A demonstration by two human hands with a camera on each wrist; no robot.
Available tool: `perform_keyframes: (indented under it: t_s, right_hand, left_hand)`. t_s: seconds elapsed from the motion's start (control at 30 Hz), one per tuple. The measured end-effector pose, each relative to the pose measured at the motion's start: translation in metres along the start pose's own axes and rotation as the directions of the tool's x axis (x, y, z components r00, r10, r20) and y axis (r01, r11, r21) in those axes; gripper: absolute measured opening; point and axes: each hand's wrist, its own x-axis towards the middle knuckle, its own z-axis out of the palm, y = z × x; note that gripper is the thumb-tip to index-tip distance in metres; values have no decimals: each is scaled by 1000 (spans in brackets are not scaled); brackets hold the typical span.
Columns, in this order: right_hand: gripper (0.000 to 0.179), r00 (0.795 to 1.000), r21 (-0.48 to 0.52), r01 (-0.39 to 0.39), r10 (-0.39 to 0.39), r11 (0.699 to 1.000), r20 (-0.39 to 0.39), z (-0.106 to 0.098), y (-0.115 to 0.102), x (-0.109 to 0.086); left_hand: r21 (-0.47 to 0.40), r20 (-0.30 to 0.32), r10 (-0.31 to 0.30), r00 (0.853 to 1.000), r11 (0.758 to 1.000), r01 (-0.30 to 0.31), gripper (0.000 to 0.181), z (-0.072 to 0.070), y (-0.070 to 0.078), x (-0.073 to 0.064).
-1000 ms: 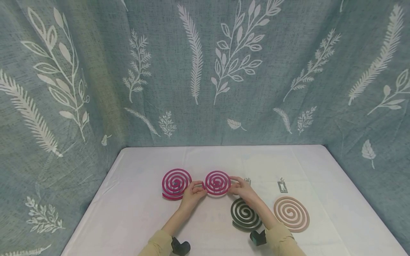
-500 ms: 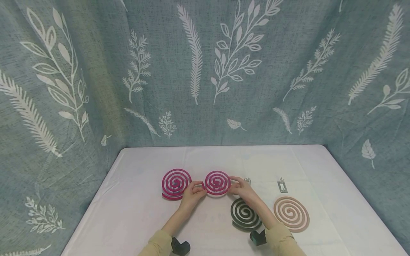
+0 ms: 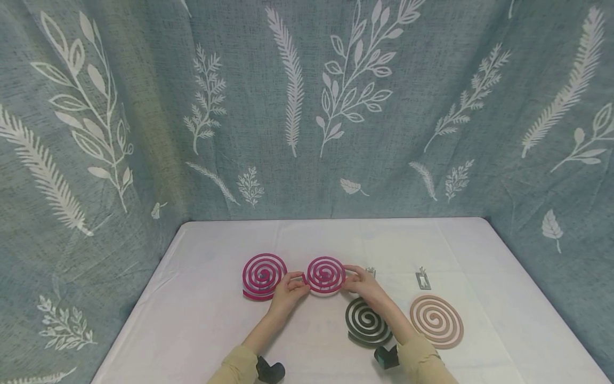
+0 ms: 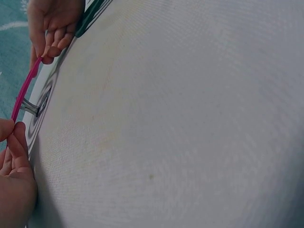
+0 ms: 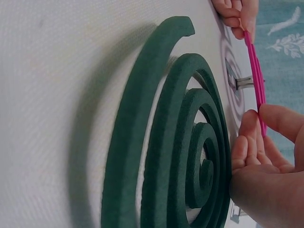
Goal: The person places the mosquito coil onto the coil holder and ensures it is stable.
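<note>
A pink mosquito coil lies level over the middle of the table, with both hands at its rim. My left hand pinches its left edge between thumb and fingers. On the opposite edge, my right hand pinches it the same way. Both wrist views show the coil edge-on, on a small metal stand that rises beneath it. A second pink coil is just left of my left hand, partly covered by it. Below my right wrist lies a dark green coil, partly hidden by the forearm in the head view.
To the right lies a tan coil, with a flat metal stand behind it. Another metal stand peeks out behind my right hand. Black wrist mounts sit at the sleeves. A patterned curtain encloses the white table.
</note>
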Motion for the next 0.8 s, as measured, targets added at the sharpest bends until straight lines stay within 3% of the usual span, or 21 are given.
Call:
perform_keyframes:
  t_s: [0.3, 0.8]
  right_hand:
    - [58, 1000, 15, 5, -5, 1000, 2, -1, 0, 1]
    - [57, 1000, 17, 6, -7, 1000, 4, -1, 0, 0]
  left_hand:
    - [16, -12, -18, 1000, 1000, 19, 45, 0, -27, 16]
    - [16, -11, -13, 1000, 1000, 13, 46, 0, -27, 16]
